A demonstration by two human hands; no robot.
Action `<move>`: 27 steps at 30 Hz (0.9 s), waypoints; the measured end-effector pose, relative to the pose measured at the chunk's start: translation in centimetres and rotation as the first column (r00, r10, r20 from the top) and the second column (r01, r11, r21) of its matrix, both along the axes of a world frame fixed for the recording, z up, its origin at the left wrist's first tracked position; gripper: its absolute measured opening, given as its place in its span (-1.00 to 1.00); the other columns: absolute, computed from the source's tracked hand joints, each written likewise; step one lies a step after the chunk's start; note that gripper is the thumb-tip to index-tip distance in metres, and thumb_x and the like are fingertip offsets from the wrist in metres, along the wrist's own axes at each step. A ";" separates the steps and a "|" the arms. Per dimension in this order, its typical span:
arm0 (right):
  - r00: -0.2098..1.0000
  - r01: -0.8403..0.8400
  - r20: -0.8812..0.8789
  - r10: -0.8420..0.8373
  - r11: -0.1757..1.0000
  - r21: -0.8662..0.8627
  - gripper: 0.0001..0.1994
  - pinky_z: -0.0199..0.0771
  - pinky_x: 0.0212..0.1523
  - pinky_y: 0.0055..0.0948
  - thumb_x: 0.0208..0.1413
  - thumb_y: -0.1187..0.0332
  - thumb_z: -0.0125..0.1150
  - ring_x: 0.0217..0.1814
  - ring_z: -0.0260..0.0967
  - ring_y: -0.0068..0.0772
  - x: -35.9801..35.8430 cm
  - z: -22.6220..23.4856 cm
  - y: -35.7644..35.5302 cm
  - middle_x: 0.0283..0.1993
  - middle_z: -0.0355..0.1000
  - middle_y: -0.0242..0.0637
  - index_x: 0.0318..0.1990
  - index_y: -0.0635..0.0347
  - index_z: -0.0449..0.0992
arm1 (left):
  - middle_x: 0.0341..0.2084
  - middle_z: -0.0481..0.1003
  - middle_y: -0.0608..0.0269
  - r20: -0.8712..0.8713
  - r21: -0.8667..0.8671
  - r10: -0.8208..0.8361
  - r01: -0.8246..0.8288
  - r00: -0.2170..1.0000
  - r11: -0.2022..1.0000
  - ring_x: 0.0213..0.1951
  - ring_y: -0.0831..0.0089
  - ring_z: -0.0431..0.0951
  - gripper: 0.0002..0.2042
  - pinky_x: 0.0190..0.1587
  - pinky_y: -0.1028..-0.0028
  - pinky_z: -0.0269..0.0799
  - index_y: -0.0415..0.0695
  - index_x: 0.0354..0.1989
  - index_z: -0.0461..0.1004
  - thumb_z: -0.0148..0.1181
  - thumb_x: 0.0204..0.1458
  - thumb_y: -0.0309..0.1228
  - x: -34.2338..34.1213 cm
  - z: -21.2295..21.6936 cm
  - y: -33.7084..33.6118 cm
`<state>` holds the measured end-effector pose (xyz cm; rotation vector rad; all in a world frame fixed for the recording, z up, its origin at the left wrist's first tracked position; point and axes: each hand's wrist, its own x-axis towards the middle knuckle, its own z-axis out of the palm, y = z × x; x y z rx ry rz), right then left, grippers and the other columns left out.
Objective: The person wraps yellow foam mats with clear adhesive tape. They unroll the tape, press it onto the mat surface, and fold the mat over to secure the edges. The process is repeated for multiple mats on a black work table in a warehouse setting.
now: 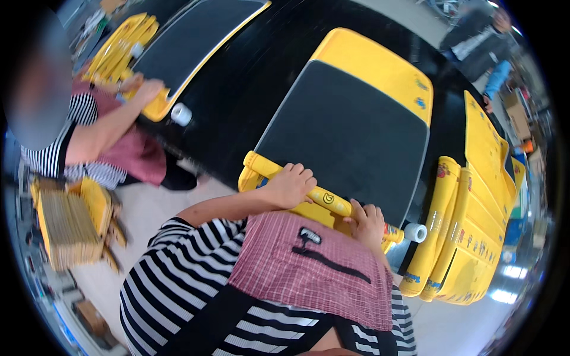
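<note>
On the black table in front of me lies a yellow sheet (368, 59) with rounded corners and a large dark panel (350, 130) on it. Its near edge forms a tube, the yellow roll (330, 201), which runs slantwise across the front. My left hand (290, 185) wraps its fingers over the middle of this roll. Further right, my right hand (366, 223) grips the roll with thumb and fingers near its right end. A white roll of tape (415, 232) stands just beyond that end.
Yellow rolled sheets (436, 225) and stacked flat ones (475, 237) lie at the right. At the left a co-worker's hand (148, 92) rests on another dark-panelled sheet (196, 47), near a second tape roll (181, 114). A stack of yellow-edged pieces (68, 228) stands lower left. Another person (475, 44) is far right.
</note>
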<state>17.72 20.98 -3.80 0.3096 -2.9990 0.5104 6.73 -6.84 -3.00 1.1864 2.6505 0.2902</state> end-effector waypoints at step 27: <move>0.992 0.118 -0.066 -0.108 0.976 0.180 -0.22 -0.10 0.49 0.12 0.04 0.10 0.38 0.56 0.01 0.03 -15.7 -0.6 1.5 0.51 0.13 -0.05 0.42 0.09 0.25 | 0.19 0.39 0.06 -0.237 0.292 0.111 -0.038 0.965 0.956 0.31 0.10 0.29 -0.48 0.36 -0.01 0.09 -0.02 0.29 0.42 0.18 0.19 -0.09 -13.1 -4.4 11.1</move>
